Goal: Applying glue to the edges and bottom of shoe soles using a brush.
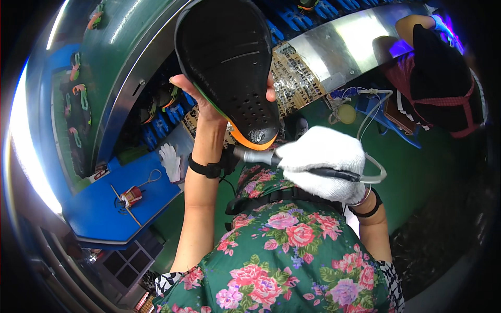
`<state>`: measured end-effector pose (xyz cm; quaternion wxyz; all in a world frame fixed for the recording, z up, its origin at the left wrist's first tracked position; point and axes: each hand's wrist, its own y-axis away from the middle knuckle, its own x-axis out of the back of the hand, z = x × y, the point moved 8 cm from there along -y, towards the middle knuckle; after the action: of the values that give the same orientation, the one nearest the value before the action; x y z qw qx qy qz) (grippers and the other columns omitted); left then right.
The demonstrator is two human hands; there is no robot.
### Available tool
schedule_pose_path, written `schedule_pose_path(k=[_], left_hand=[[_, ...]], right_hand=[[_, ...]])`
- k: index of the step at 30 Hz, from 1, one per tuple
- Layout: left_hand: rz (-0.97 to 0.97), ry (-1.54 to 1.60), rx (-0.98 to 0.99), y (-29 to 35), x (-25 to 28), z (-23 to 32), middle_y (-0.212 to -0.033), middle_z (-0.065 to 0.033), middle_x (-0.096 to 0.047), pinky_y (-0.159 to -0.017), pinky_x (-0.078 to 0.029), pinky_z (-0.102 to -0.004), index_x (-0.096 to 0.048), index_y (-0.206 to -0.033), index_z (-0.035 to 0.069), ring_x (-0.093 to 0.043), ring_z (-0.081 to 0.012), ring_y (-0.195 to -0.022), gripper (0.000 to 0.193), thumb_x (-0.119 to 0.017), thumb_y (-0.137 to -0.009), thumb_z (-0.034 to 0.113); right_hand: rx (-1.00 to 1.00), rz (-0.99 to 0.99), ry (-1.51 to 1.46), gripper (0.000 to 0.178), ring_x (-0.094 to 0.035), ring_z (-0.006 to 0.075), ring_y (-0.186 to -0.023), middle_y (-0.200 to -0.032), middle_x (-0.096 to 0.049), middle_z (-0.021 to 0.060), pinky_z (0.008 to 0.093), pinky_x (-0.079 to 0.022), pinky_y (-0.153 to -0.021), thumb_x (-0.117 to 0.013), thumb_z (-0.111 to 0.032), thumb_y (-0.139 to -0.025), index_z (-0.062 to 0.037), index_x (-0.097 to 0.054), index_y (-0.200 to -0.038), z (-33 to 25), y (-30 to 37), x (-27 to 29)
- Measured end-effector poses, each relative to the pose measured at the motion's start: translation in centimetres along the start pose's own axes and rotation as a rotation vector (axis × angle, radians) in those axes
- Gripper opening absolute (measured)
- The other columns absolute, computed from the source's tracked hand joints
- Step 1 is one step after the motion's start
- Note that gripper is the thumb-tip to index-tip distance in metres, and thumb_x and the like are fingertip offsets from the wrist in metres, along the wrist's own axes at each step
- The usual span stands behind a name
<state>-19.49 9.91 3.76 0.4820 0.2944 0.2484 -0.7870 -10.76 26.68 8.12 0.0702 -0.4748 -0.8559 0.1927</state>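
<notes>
A black shoe sole, with slits across its wide part and small holes towards the heel, is held up in my bare left hand. Its heel edge is orange, and a green strip shows along the left side. The thumb and a fingertip show at its two sides; the other fingers are hidden behind it. My right hand, in a white knit glove, is closed round a pen-shaped tool with a grey front, a blurred dark tip and a pale hose. That tip is just below the orange heel; I cannot tell whether they touch.
A blue table at left carries a white glove and a red-and-wood tool. Ahead runs a curved metal-edged line with brown-taped cardboard and blue racks. A co-worker works at the upper right.
</notes>
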Motion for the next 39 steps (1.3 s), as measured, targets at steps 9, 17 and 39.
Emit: schedule_pose_path(k=[9, 17, 39], left_hand=[[-0.103, 0.156, 0.257, 0.1, 0.6, -2.4, -0.122, -0.0271, -0.063, -0.079, -0.063, -0.0518, -0.037, -0.151, 0.0, -0.072, -0.0383, -0.091, 0.131, -0.043, -0.065, 0.099], [-0.053, 0.069, 0.573, 1.0, 1.7, -4.2, -0.13, -0.0223, -0.064, -0.082, -0.064, -0.0545, -0.042, -0.149, 0.001, -0.073, -0.0366, -0.1, 0.105, -0.042, -0.085, 0.084], [0.4, 0.39, 0.397, 3.0, 3.4, -6.4, -0.118, -0.0219, -0.069, -0.087, -0.062, -0.0522, -0.054, -0.139, 0.0, -0.074, -0.0389, -0.089, 0.081, -0.026, -0.104, 0.067]], right_hand=[[0.172, -0.102, 0.228, 0.027, -0.071, 0.026, -0.082, -0.102, -0.076, 0.0101, 0.0361, -0.057, -0.07, -0.082, -0.004, -0.076, -0.0075, -0.079, -0.103, -0.6, -0.1, -1.2], [0.262, -0.233, 0.372, 0.035, -0.07, 0.0264, -0.085, -0.106, -0.075, 0.0109, 0.0341, -0.057, -0.07, -0.081, -0.005, -0.075, -0.0089, -0.076, -0.11, 0.0, -0.1, -2.9], [-0.116, 0.324, 0.233, 0.022, -0.074, 0.0215, -0.088, -0.099, -0.077, 0.0134, 0.0333, -0.057, -0.079, -0.078, 0.005, -0.079, -0.0004, -0.077, -0.101, 2.0, -2.7, 4.3]])
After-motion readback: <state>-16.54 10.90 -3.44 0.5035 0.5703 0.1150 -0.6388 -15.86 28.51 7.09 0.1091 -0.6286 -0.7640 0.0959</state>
